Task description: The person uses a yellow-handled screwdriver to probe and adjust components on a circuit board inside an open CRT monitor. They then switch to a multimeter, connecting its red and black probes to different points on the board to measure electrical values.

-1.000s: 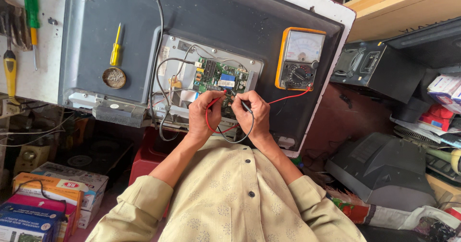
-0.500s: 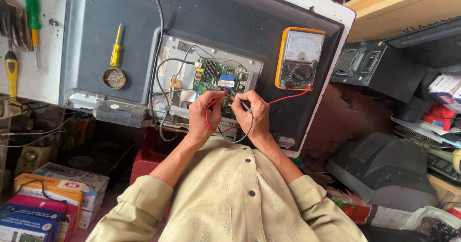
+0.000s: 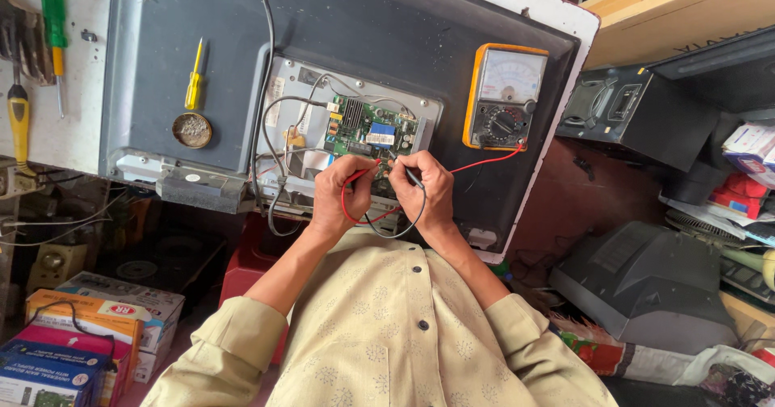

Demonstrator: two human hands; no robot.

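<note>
Both hands probe the green printed circuit board (image 3: 367,132).
Head view: left hand (image 3: 343,190) pinches the red probe lead (image 3: 355,179), right hand (image 3: 428,187) pinches the black probe lead (image 3: 412,177), tips at the board's lower edge; orange-cased analogue multimeter (image 3: 502,96) right of it.

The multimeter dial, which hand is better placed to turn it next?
Probably the right hand. It sits nearer the yellow analog multimeter, which lies to the right of the green circuit board. The left hand is farther off and would have to cross over. Both hands hold probes, so one must be released first.
</note>
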